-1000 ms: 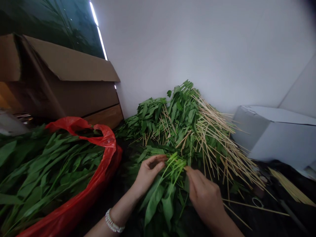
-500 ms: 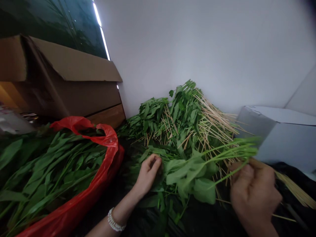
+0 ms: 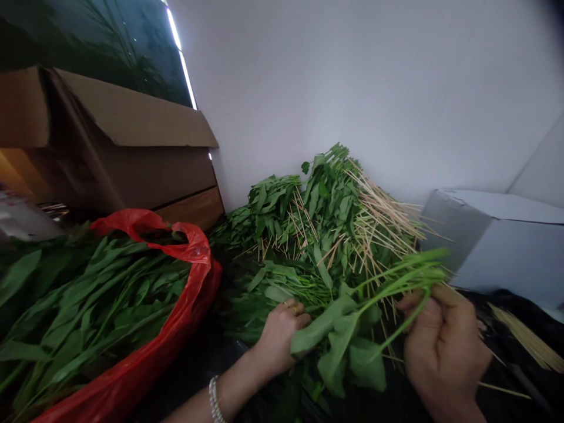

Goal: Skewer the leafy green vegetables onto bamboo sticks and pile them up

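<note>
At frame centre the heap of skewered greens (image 3: 335,217) lies as before. Our bunch of leafy stems (image 3: 346,338) is now lifted off it, lower right: our right hand (image 3: 445,349) clenches the stalk ends, and our left hand (image 3: 282,335) has come across to grip its leaves.

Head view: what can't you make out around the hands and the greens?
- Left hand: fingertips hidden by leaves of the bunch of greens; grip unclear.
- Right hand: palm side faces away; what else it holds is unseen.
- Red bag: cut off by left and bottom edges.
</note>
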The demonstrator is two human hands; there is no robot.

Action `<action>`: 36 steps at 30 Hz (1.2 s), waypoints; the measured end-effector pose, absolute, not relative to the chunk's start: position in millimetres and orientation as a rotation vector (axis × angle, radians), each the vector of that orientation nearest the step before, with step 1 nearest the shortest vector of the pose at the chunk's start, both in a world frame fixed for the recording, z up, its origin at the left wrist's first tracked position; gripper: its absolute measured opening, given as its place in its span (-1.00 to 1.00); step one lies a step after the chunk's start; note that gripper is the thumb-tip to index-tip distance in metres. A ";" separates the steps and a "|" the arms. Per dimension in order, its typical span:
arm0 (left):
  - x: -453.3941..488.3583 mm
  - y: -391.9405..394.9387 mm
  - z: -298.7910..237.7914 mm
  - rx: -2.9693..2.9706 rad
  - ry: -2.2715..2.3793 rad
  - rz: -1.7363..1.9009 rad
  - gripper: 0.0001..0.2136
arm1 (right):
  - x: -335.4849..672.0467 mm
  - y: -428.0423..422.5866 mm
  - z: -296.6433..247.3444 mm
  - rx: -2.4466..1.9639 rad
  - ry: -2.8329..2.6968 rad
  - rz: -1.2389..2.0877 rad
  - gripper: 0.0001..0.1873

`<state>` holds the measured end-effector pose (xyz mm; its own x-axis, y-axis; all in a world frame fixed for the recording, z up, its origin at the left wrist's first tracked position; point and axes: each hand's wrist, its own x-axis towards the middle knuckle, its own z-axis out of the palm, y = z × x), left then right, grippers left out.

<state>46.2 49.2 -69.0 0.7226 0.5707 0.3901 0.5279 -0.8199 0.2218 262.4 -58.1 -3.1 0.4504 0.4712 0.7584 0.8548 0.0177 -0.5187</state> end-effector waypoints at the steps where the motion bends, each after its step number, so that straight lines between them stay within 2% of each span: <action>1: 47.2 49.1 -70.5 2.787 0.897 0.708 -0.81 | 259.3 -56.9 -4.6 -1.641 -1.197 -0.468 -0.77; 3: 47.9 50.0 -68.6 2.614 0.837 0.756 -0.79 | 253.2 -53.7 -8.2 -1.642 -1.259 -0.541 -0.77; 8: 38.8 62.3 -47.1 1.731 0.755 1.069 -0.78 | 237.9 -47.1 -16.6 -1.349 -1.545 -0.673 -0.80; 11: 31.7 70.5 -38.2 1.304 0.727 1.172 -0.77 | 228.2 -43.1 -23.2 -1.217 -1.720 -0.651 -0.79; 14: 29.4 72.2 -35.8 0.994 0.648 1.202 -0.78 | 219.8 -37.8 -32.6 -1.281 -1.877 -0.583 -0.73; 18: 30.2 69.6 -33.5 1.003 0.686 1.205 -0.77 | 216.4 -33.1 -43.2 -1.385 -1.912 -0.588 -0.69; 22: 25.6 70.6 -26.6 1.283 0.935 1.534 -0.77 | 219.6 -33.6 -45.0 -1.493 -1.860 -0.658 -0.69; 25: 21.4 73.4 -23.1 1.255 0.972 1.655 -0.75 | 220.6 -34.5 -43.0 -1.565 -1.852 -0.714 -0.70; 29: 22.1 75.1 -25.4 1.038 0.830 1.491 -0.71 | 217.0 -35.4 -40.5 -1.454 -1.870 -0.671 -0.69; 36: 31.1 65.3 -32.2 1.012 0.652 1.183 -0.78 | 209.2 -36.5 -39.5 -1.338 -1.875 -0.585 -0.68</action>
